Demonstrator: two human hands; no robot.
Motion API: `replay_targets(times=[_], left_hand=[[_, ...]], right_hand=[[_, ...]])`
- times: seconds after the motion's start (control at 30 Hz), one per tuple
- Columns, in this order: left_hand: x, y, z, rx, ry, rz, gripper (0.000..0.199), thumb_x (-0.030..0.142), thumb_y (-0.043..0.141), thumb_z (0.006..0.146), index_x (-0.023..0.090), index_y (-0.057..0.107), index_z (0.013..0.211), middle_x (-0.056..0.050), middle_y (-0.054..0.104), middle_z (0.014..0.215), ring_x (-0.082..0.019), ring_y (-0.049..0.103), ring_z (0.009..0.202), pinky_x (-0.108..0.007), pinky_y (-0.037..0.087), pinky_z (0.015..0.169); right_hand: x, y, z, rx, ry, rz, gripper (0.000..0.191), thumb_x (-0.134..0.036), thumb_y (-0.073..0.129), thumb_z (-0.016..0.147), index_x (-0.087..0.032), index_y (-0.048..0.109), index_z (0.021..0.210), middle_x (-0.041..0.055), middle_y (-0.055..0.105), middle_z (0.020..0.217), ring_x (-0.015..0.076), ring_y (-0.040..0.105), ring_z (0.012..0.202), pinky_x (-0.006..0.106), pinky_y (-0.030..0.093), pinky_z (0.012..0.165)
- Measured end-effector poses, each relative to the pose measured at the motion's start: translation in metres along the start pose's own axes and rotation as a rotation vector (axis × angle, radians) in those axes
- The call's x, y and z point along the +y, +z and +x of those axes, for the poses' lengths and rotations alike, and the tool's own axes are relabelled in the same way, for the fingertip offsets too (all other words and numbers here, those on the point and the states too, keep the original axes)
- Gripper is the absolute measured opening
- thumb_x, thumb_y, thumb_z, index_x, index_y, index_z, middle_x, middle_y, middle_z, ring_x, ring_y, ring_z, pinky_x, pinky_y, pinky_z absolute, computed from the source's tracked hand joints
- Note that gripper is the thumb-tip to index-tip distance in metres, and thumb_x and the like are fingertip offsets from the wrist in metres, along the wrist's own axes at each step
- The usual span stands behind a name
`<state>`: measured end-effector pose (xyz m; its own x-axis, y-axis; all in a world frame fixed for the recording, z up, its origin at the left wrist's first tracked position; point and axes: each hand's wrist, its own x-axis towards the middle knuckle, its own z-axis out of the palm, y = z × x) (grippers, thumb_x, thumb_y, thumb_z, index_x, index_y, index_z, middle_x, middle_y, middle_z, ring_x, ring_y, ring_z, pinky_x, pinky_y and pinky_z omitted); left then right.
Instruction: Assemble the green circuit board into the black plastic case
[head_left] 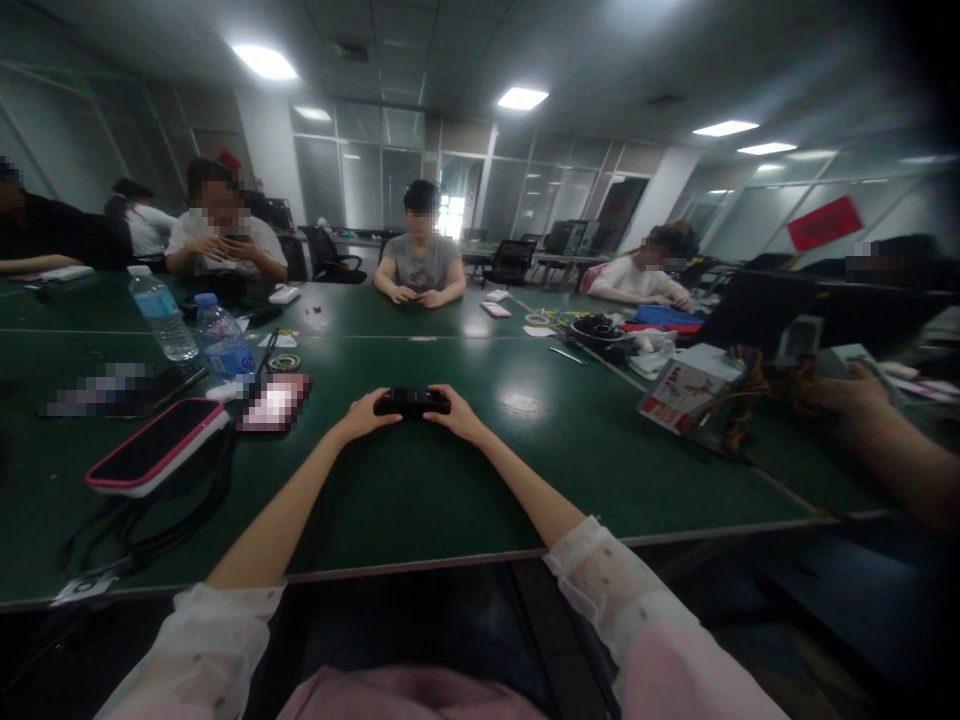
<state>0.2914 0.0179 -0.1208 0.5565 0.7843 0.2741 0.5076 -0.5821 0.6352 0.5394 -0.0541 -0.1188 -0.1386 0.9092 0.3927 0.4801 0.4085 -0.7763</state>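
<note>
A small black device (pixel 412 401), like a phone, is held level just above the green table (pixel 420 490). My left hand (pixel 365 415) is closed on its left end, with the thumb along the near edge. Around the right end the fingers of my right hand (pixel 454 412) are wrapped in the same way. Small marks show on the dark upper face of the device, too small to read. Both forearms reach in over the table's front edge.
To the left lie a pink-rimmed device (pixel 159 445), black cables (pixel 180 510), a pink phone (pixel 274 403) and two bottles (pixel 161 315) (pixel 223 338). At the right, a person's hand (pixel 847 392) is by a metal box with wires (pixel 694 395). Several people sit around the table.
</note>
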Motion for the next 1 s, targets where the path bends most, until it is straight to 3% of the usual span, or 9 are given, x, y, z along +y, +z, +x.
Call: replay_targets(times=[0.27, 0.53, 0.77, 0.87, 1.0], left_hand=[[0.000, 0.000, 0.001, 0.001, -0.029, -0.018, 0.069, 0.046, 0.074, 0.067, 0.023, 0.051, 0.127, -0.009, 0.061, 0.126, -0.031, 0.054, 0.119, -0.047, 0.039, 0.102], [-0.004, 0.001, 0.001, 0.005, -0.005, -0.026, 0.072, 0.049, 0.072, 0.068, 0.020, 0.049, 0.130, -0.011, 0.058, 0.130, -0.031, 0.054, 0.120, -0.047, 0.039, 0.102], [-0.003, 0.001, 0.001, -0.003, -0.004, -0.044, 0.062, 0.046, 0.069, 0.073, 0.021, 0.051, 0.127, -0.010, 0.060, 0.128, -0.028, 0.057, 0.117, -0.044, 0.042, 0.101], [-0.003, 0.001, 0.001, -0.007, -0.007, -0.053, 0.061, 0.043, 0.070, 0.074, 0.022, 0.051, 0.127, -0.009, 0.059, 0.130, -0.028, 0.055, 0.120, -0.044, 0.040, 0.103], [-0.002, 0.000, 0.001, -0.015, 0.002, -0.068, 0.059, 0.043, 0.070, 0.074, 0.023, 0.052, 0.127, -0.008, 0.059, 0.129, -0.027, 0.056, 0.119, -0.044, 0.041, 0.102]], right_hand=[[-0.001, 0.000, 0.001, 0.030, 0.002, -0.001, 0.052, -0.028, 0.075, 0.069, -0.021, 0.052, 0.114, 0.0056, 0.063, 0.110, 0.0215, 0.060, 0.105, 0.041, 0.046, 0.094], [0.001, 0.001, 0.001, 0.049, 0.007, 0.033, 0.051, -0.030, 0.075, 0.069, -0.021, 0.052, 0.113, 0.0057, 0.062, 0.111, 0.0208, 0.060, 0.105, 0.040, 0.046, 0.095], [0.004, -0.003, 0.006, 0.102, -0.006, 0.181, 0.053, -0.037, 0.073, 0.070, -0.021, 0.050, 0.115, 0.0066, 0.062, 0.112, 0.0215, 0.060, 0.106, 0.038, 0.048, 0.093], [0.004, -0.011, 0.011, 0.195, 0.007, 0.216, 0.055, -0.042, 0.071, 0.072, -0.021, 0.048, 0.117, 0.0078, 0.062, 0.114, 0.0217, 0.060, 0.105, 0.037, 0.049, 0.091], [0.015, -0.026, 0.016, 0.485, 0.109, 0.044, 0.058, -0.048, 0.068, 0.072, -0.019, 0.047, 0.117, 0.0092, 0.064, 0.108, 0.0225, 0.063, 0.098, 0.037, 0.051, 0.086]])
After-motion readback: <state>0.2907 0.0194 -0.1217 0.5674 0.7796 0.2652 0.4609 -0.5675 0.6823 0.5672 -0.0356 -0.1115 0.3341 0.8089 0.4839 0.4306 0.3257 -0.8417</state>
